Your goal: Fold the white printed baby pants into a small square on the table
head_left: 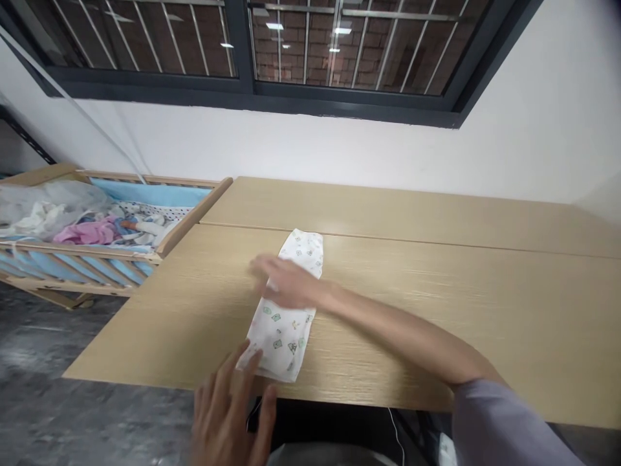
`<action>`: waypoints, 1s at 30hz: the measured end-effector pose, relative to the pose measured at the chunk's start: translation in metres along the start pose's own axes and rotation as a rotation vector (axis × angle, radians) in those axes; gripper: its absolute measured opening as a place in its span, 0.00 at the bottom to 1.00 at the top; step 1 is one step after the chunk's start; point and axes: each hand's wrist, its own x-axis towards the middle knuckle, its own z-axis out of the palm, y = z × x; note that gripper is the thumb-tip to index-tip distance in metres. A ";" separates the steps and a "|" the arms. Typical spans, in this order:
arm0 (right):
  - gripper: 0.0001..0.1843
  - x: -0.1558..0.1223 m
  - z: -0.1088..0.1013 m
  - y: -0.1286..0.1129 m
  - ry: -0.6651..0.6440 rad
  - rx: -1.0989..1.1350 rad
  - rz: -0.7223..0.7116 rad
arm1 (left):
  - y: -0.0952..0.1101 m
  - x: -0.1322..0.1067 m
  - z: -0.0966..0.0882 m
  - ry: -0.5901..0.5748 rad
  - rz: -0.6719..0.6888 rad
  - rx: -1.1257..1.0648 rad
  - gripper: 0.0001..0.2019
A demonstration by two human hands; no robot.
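A white cloth (281, 336) with small green and grey prints lies flat on the tabletop as a long narrow strip, slanting away from me. Over its middle is my right hand (288, 281), palm down with fingers stretched to the left and somewhat smeared by motion. It covers part of the cloth. At the strip's near left corner, my left hand (233, 404) has its fingers apart, fingertips touching or just above the cloth's edge. Neither hand is closed around anything.
The wooden table (436, 310) has a seam across it, and its back edge is near the white wall. To the left stands a wooden crib (169, 239) with blue lining, holding a pile of clothes (92, 230) and plastic. A barred window (339, 52) is above.
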 end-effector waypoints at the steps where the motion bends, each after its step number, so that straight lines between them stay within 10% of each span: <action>1: 0.32 -0.013 0.010 -0.012 -0.094 0.003 -0.091 | 0.001 -0.004 0.006 -0.009 0.061 0.018 0.21; 9: 0.34 -0.054 0.048 -0.004 -0.268 -0.072 -0.259 | 0.002 -0.020 0.030 -0.035 0.175 0.094 0.20; 23: 0.36 0.015 -0.022 0.169 -0.183 -0.336 0.248 | 0.003 -0.026 0.028 -0.062 0.175 0.181 0.20; 30: 0.33 0.015 -0.023 0.154 -0.043 -0.406 0.156 | 0.005 -0.024 0.028 -0.059 0.173 0.156 0.19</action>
